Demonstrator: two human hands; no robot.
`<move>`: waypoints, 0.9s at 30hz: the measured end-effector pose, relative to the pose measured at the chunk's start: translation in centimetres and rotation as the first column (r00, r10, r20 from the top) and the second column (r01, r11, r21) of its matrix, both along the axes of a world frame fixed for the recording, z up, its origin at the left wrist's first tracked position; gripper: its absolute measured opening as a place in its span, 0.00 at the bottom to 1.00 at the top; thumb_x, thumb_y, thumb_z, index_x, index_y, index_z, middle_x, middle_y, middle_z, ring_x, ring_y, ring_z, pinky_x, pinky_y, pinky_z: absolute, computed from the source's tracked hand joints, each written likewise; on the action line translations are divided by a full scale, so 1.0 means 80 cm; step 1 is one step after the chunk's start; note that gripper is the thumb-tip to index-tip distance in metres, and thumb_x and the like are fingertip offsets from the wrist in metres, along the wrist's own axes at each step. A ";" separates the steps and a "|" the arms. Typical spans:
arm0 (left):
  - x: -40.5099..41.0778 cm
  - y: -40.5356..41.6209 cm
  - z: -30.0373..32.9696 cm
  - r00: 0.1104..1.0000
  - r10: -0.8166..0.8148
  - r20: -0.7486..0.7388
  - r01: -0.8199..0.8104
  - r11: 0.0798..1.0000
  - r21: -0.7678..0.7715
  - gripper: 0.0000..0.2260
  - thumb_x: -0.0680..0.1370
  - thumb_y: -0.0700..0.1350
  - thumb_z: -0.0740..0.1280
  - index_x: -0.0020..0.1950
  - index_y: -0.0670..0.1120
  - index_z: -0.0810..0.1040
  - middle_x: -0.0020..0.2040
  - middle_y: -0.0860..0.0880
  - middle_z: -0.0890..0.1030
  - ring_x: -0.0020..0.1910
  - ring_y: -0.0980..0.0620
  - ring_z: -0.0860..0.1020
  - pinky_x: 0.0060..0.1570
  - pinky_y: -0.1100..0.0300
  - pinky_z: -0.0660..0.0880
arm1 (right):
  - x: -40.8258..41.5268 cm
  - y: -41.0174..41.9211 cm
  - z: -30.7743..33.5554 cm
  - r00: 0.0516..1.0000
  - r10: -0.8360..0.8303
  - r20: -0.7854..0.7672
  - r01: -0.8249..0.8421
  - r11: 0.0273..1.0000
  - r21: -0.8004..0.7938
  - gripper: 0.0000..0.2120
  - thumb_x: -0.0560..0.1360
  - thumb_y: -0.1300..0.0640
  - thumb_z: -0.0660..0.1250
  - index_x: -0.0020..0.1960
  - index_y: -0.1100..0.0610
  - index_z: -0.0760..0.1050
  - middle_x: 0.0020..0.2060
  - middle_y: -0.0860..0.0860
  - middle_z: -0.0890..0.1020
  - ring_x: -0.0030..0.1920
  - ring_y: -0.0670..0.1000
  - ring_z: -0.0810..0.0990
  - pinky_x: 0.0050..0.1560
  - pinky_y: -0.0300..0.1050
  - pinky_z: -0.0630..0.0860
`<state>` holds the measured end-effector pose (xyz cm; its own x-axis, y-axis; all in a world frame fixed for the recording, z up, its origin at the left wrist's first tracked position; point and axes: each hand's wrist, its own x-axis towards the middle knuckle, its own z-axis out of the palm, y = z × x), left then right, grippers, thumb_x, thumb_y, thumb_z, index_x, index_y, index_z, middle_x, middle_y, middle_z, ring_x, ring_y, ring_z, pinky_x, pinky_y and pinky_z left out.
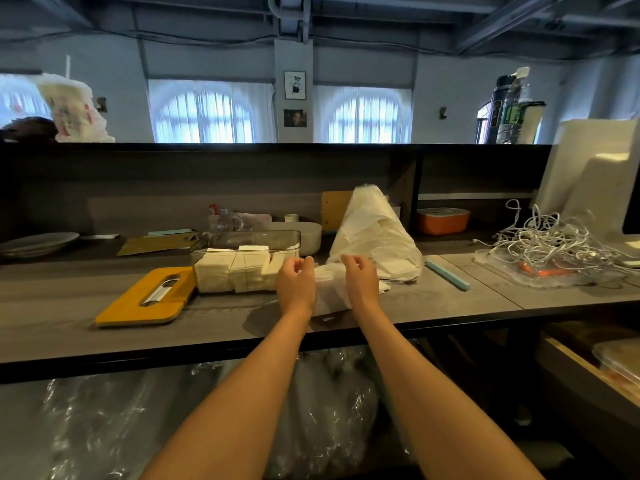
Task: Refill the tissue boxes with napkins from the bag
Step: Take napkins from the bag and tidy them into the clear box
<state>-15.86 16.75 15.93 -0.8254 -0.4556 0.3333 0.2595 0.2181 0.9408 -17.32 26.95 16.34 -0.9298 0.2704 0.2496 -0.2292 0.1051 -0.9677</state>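
head view — where's the tissue box (242, 261)?
— on the worktop (69, 306), long axis left-right, open top up, napkins (235, 271) inside; bag (370, 233) just right.
— grips?
— left hand (295, 284), right hand (358, 278): loosely curled, holding nothing.

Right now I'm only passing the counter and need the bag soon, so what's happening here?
A person is refilling a clear tissue box with napkins, which already stand in it. Its yellow lid lies off on the counter, left of it. Both hands, left hand and right hand, hover with loosely curled fingers, holding nothing, before the white plastic bag, which lies right of the box.
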 end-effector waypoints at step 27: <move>0.004 0.002 0.002 0.995 0.067 0.079 -0.046 0.968 -0.246 0.22 0.83 0.50 0.61 0.30 0.47 0.71 0.28 0.49 0.72 0.30 0.51 0.71 0.31 0.60 0.65 | 0.001 0.002 -0.003 1.000 0.013 -0.004 -0.012 0.998 0.063 0.18 0.80 0.47 0.62 0.39 0.58 0.77 0.32 0.52 0.76 0.37 0.49 0.74 0.39 0.43 0.69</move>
<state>-15.50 16.95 16.06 -0.8311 -0.4162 0.3688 0.1607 0.4551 0.8758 -17.21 27.09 16.14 -0.9320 0.2424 0.2695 -0.2348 0.1625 -0.9584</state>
